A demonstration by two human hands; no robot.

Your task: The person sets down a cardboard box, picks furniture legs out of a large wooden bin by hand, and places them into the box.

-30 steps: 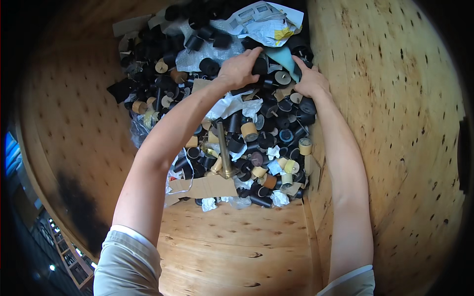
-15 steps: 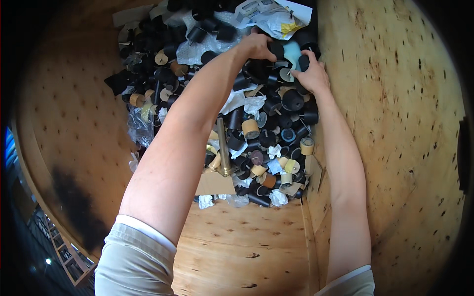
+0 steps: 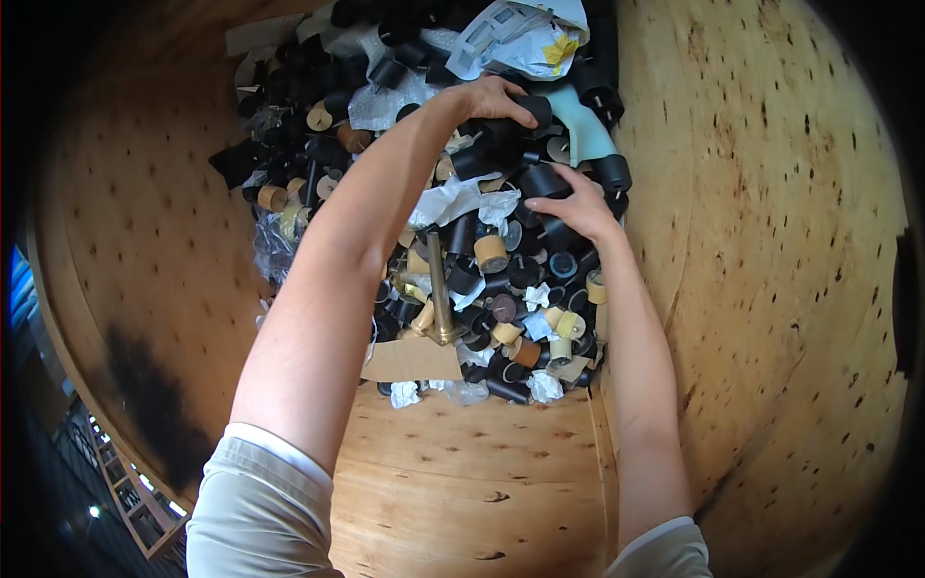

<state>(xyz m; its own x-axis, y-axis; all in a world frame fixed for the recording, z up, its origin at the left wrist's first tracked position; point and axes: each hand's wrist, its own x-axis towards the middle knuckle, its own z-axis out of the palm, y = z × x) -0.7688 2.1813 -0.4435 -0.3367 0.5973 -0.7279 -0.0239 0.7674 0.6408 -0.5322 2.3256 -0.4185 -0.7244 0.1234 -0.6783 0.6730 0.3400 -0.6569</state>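
Observation:
A heap of mostly black cylinders, some with thin metal pins, lies in a wooden crate. My left hand (image 3: 485,99) reaches to the far part of the heap, fingers and thumb curled round a black cylinder (image 3: 536,113). Nearer to me and to the right, my right hand (image 3: 586,210) grips a larger black cylinder (image 3: 542,181) between thumb and fingers. A pale blue sheet (image 3: 584,127) lies bent just beyond the right hand. At the sheet's near right end sits another black cylinder (image 3: 611,171).
Plywood walls (image 3: 761,241) rise on both sides. A white plastic bag (image 3: 520,43) lies at the far end. A brass-coloured tube with a crosspiece (image 3: 438,289), a cardboard piece (image 3: 414,359), crumpled paper (image 3: 545,386) and tan cylinders (image 3: 490,253) are mixed into the heap.
My right hand has come nearer and a little left, away from the wall. More of the pale blue sheet shows. The left hand has shifted slightly, still on a black cylinder.

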